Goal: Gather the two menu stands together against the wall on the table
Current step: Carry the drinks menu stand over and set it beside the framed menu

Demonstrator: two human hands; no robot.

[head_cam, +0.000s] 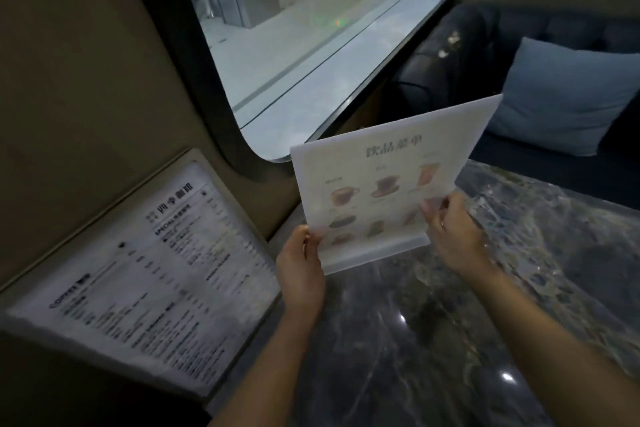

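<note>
A drinks menu stand [377, 180], a clear acrylic sheet with pictures of cups, stands tilted near the middle of the dark marble table [433, 340]. My left hand [300, 263] grips its lower left edge. My right hand [453, 232] pinches its lower right edge. Whether its base touches the tabletop I cannot tell. A second menu stand [156, 274], printed with black text, leans against the beige wall [76, 114] at the left.
A large window [304, 45] with a dark rounded frame rises behind the held menu. Beyond the table's far edge is a dark sofa [450, 55] with a pale blue cushion [568, 94]. Bright light spots reflect on the marble.
</note>
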